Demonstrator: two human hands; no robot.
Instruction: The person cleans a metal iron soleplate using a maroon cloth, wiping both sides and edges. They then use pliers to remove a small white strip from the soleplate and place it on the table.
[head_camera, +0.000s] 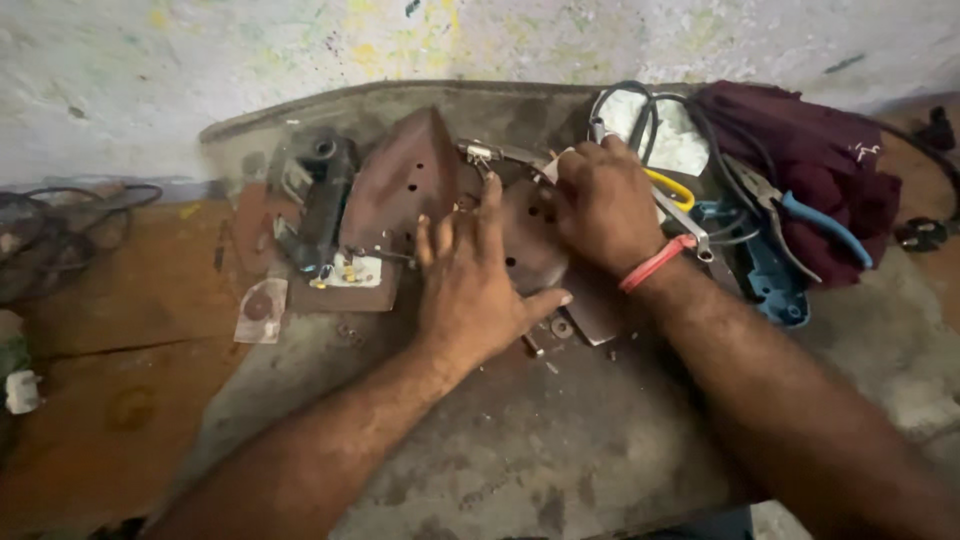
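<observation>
Two bare forearms are reaching in from the near edge of the worn grey worktop (520, 460). Spreading over its middle, the left hand (478, 285) is lying flat, fingers wide apart and gripping nothing, pressing on a rust-brown, pointed metal iron soleplate (530, 235). Beside it, the right hand (605, 205), wearing a pink wrist band (657, 263), is curling its fingers onto the plate's far end; whether they are pinching anything cannot be told. Another brown triangular iron body (405, 175) is lying toward the far edge, and blue-handled pliers (800, 215) are resting on a maroon cloth (820, 160) at the far right corner.
</observation>
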